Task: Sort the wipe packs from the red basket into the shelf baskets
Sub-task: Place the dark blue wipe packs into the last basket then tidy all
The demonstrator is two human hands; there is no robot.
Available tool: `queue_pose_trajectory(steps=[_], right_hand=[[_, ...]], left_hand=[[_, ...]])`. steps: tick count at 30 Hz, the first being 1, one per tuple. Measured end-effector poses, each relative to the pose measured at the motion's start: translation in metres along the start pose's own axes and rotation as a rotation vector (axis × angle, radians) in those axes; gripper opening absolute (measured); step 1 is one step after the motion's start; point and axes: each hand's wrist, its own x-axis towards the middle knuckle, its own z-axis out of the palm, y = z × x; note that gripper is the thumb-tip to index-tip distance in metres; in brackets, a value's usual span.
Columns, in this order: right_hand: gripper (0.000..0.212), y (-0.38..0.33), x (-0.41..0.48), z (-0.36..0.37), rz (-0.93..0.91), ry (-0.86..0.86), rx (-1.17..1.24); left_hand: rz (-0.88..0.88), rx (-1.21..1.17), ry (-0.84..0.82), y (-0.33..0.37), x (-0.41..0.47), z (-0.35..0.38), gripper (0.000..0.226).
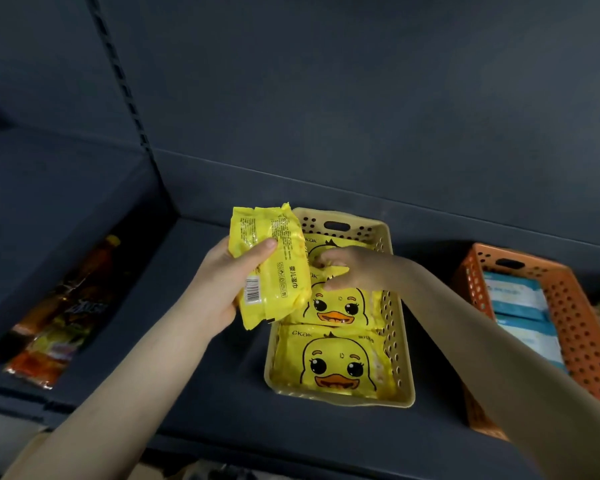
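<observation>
My left hand (222,282) grips a yellow wipe pack (271,261), back side with barcode facing me, held at the left rim of the yellow shelf basket (400,344). Inside that basket lie yellow duck-print wipe packs; the front one (333,365) lies flat and a second (340,303) sits behind it. My right hand (347,268) reaches into the basket, its fingers curled on a duck pack near the back. An orange shelf basket (575,327) to the right holds blue-and-white wipe packs (520,303). The red basket is not in view.
Both baskets stand on a dark shelf (201,368) with a dark back wall. At the far left lie orange and dark snack packets (59,320). A slotted upright rail (125,88) runs up the back wall at left.
</observation>
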Motion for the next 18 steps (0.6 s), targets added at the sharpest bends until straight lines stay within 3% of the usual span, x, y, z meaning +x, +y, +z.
queue_pose_trajectory(steps=[5,11,15,18], right_hand=[[0.061,0.005,-0.006,0.002,-0.01,-0.115,0.042],[0.058,0.005,-0.013,0.009,-0.07,-0.067,-0.032],[0.041,-0.004,-0.029,-0.002,-0.104,0.175,0.011],[0.039,-0.02,-0.05,-0.014,-0.156,0.407,0.218]], left_hand=[[-0.002,-0.025,0.038,-0.001,0.002,-0.002,0.023],[-0.013,-0.03,0.117,0.002,0.0,0.003,0.022],[-0.052,-0.042,0.183,0.01,-0.002,0.014,0.034],[-0.058,-0.084,0.2,0.015,-0.006,0.029,0.043]])
